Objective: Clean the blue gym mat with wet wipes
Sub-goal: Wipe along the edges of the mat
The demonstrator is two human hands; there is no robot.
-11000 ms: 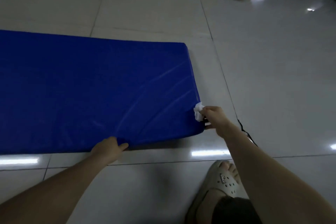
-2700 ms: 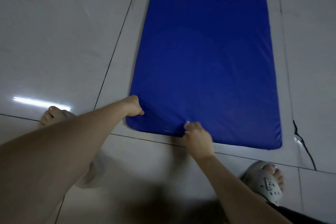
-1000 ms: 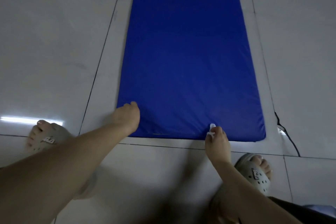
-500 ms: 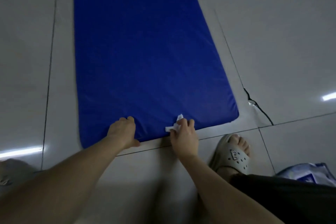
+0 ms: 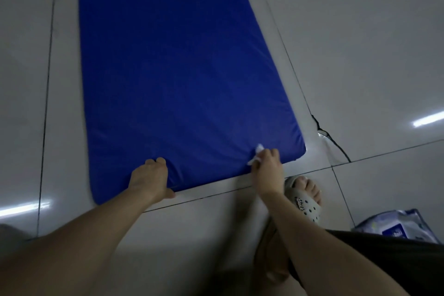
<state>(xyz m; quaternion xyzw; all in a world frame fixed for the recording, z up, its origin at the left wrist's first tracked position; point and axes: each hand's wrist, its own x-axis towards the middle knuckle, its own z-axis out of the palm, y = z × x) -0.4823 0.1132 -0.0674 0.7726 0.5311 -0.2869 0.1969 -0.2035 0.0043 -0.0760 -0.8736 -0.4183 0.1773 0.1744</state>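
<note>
Nearest the camera, dark shorts [image 5: 384, 262] cover the right leg. A pack of wipes [image 5: 398, 226] lies on the floor tiles [image 5: 360, 55] just beyond, and the right forearm crosses part of a pale sandal [image 5: 306, 202]. Past these, the left hand [image 5: 151, 180] grips the near edge of the blue gym mat [image 5: 182, 79], fingers curled on top, much where it was half a second ago. The right hand [image 5: 266, 170] pinches a crumpled white wet wipe [image 5: 255, 156] against that edge and has slid closer to the mat's right corner. Beyond the corner a dark crack [image 5: 322, 131] runs through the tiles, and the mat stretches away flat.
</note>
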